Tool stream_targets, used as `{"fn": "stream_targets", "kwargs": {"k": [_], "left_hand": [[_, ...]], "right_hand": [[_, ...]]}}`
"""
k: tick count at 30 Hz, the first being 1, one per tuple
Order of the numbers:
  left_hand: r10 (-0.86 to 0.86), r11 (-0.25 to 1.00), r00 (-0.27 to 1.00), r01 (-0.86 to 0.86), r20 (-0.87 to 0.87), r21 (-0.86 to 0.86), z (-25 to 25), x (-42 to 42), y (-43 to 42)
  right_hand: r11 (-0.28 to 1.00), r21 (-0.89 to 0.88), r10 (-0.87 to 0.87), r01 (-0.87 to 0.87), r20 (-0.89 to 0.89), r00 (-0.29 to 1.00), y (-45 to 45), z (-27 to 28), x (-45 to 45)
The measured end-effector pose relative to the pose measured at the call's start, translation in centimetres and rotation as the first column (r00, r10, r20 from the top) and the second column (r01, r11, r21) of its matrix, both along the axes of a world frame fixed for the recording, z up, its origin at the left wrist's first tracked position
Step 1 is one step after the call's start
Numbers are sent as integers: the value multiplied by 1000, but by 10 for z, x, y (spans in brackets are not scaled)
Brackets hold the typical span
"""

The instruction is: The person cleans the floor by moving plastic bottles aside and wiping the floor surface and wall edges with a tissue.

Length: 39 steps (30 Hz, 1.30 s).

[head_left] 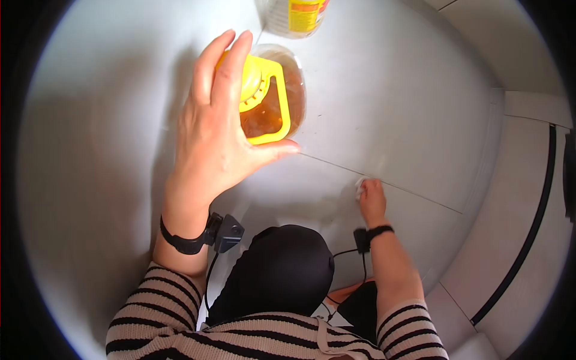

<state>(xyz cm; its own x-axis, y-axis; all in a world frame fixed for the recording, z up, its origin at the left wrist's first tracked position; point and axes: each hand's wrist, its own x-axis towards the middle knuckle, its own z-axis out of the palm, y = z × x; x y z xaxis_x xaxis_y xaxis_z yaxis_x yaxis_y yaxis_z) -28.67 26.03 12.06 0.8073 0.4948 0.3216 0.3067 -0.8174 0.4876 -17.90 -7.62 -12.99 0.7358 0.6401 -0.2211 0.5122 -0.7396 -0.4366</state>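
My left hand (pixel 219 114) is at the yellow cap and handle of a clear jug (pixel 295 90) that holds amber-brown liquid. Its fingers reach over the yellow top (pixel 255 84) and the thumb stretches out below the handle, apart from the fingers. Whether the palm bears on the cap is hidden. Farther right and nearer my body, my right hand (pixel 373 195) is closed on a small crumpled white tissue or cloth (pixel 360 187) at the grey floor.
A second clear container (pixel 298 17) with a yellow label stands past the jug at the top edge. My black-clad knee (pixel 294 258) is below between my arms. A pale panel with a black strip (pixel 531 234) runs along the right. Black cables hang from both wrist devices.
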Motion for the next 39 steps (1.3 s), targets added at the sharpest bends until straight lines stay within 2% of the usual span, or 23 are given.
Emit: {"fn": "stream_targets", "kwargs": {"k": [1, 2, 4, 5, 6, 7, 9, 12, 17, 19, 20, 21, 23, 24, 25, 26, 28, 30, 33, 34, 37, 38, 39], "left_hand": [[17, 1000, 1000, -17, 6, 17, 3, -80, -11], [5, 1000, 1000, -5, 19, 0, -1, -99, -11], [-10, 999, 999, 9, -33, -38, -7, -96, 5], [-20, 998, 999, 19, -34, -55, -9, -84, 12], [-25, 996, 997, 18, -77, -82, -10, -66, 17], [-2, 999, 996, -2, -89, -54, -6, -1, 1], [-51, 997, 990, 42, -131, -65, -25, 64, 12], [-50, 997, 993, 42, -106, -70, -17, 24, 6], [-22, 997, 995, 15, -97, -74, -11, -4, 4], [-19, 990, 993, 3, -112, -139, -11, -2, 3], [-10, 991, 991, -8, -130, -137, -11, -2, 3], [-24, 986, 993, 5, -113, -166, -11, -3, 2], [-21, 986, 995, 4, -100, -169, -2, 0, 0], [-76, 995, 989, 67, -130, -73, 9, 5, -5], [-130, 991, 978, 134, -166, 13, 14, 9, -6], [-93, 994, 993, 97, -75, 55, 8, 2, 5], [-131, 984, 987, 141, -89, 111, 7, -8, 20], [-185, 965, 977, 201, -102, 170, 10, -16, 27], [-118, 963, 992, 124, -41, 240, 18, -38, 28], [-112, 962, 993, 119, -41, 244, 22, -44, 21], [15, 961, 996, 10, -86, 276, 39, -70, -2], [78, 975, 995, -62, -68, 214, 48, -83, -8], [145, 979, 988, -136, -52, 152, 56, -92, -14]], "right_hand": [[996, -1, -88, 88, 69, 994, -6, 5, -56], [995, -16, -98, 100, 83, 992, 6, 15, -64], [990, 95, -110, 105, 50, 993, 43, 39, -52], [990, 78, -119, 115, 51, 992, 60, 51, -44], [990, 127, -70, 68, 8, 998, 75, 60, -36], [973, 232, 5, -4, -1, 1000, 77, 62, 30], [978, 198, -56, 70, -76, 996, 89, 55, 60], [974, 206, -72, 95, -115, 991, 79, 52, 13], [979, 205, 33, 8, -198, 980, 78, 33, -30], [914, 361, 239, -185, -112, 965, 87, 13, -41], [876, 404, 353, -263, -165, 921, 90, 6, -52], [870, 417, 364, -262, -186, 913, 91, -6, -68], [811, 466, 569, -353, -492, 659, 100, -31, -90], [803, 481, 580, -353, -493, 648, 105, -36, -91], [699, 506, 696, -506, -317, 644, 117, -29, -85], [579, 495, 786, -648, -128, 605, 131, -27, -79], [556, 581, 688, -594, 80, 722, 162, -41, -61], [575, 606, 597, -549, 148, 789, 190, -40, -34], [573, 606, 592, -551, 159, 790, 201, -36, 5], [637, 568, 524, -520, 176, 833, 202, -36, 15], [734, 521, 385, -435, 209, 899, 200, -27, 34], [770, 512, 315, -381, 215, 925, 203, -24, 34], [760, 515, 327, -395, 222, 919, 204, -26, 27]]}}
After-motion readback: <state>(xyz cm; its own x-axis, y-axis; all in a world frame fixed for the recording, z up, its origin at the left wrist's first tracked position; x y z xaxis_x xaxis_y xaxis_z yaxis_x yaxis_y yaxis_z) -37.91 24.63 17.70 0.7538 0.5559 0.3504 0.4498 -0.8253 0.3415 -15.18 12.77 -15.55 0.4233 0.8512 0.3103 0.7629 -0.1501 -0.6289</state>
